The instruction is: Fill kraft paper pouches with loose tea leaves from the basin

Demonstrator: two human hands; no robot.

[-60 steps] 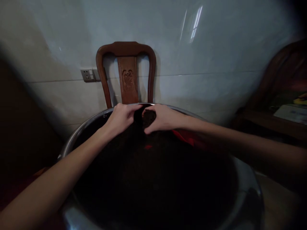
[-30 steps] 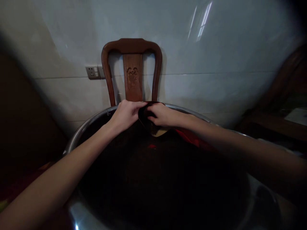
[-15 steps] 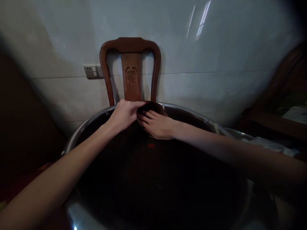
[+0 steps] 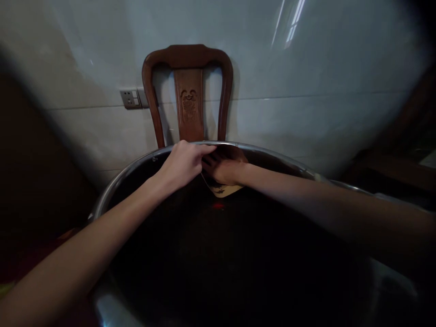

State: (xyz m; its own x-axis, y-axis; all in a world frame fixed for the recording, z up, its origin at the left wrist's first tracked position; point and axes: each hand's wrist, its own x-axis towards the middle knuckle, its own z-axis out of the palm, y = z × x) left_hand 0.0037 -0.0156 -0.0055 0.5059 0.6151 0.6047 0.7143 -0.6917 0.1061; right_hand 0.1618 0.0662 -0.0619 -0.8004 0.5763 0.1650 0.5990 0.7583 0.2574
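Observation:
My left hand is closed, its thumb and forefinger pinching the upper left edge of a tan, bag-like thing with a dark print. Its dark upper part opens toward me; whether it is a bag or a bent sheet I cannot tell. My right hand reaches into this opening from the right, its fingers stretched out and partly in shadow. Both hands are over the far side of a round, dark surface with a shiny metal rim, which looks like a table.
A carved wooden chair stands behind the far rim, against a pale tiled wall. A wall socket is left of the chair. On the right is dark wooden furniture. A small red glint shows on the dark surface.
My right hand has gone deeper into the bag-like thing, and its tan printed lower part now shows below the wrist. My left hand keeps its pinch. The view has shifted slightly.

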